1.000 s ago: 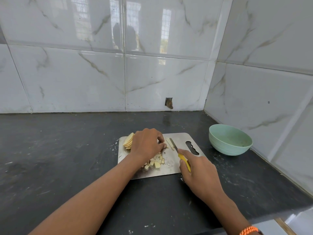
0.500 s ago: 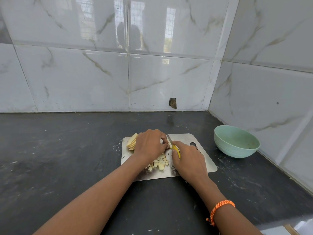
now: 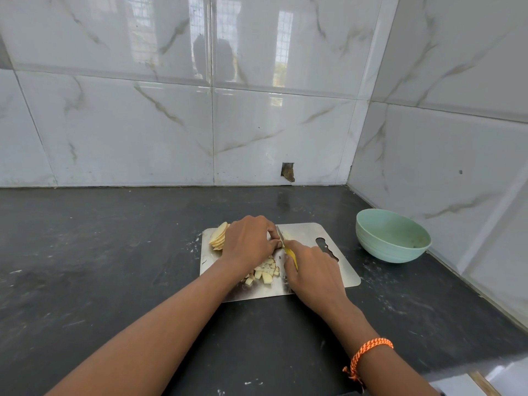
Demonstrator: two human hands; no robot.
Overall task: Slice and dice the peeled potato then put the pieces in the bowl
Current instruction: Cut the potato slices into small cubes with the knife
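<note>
A steel cutting board (image 3: 310,234) lies on the dark counter. A fan of potato slices (image 3: 218,236) rests at its far left corner. Diced potato pieces (image 3: 265,271) sit in a small heap near the board's front edge. My left hand (image 3: 250,241) presses down on potato that it hides, fingers curled. My right hand (image 3: 313,274) grips a yellow-handled knife (image 3: 286,247), its blade against my left fingertips. The pale green bowl (image 3: 393,236) stands to the right of the board; I see no potato in it.
The black counter (image 3: 100,252) runs left and toward me. Tiled walls close the back and the right side, meeting in a corner behind the bowl. A small hole in the back tile (image 3: 288,172) shows. The counter's front edge drops off at lower right.
My right hand has brought the knife from the board's front right in against my left fingers. The left hand has stayed on the potato. The view has shifted slightly.
</note>
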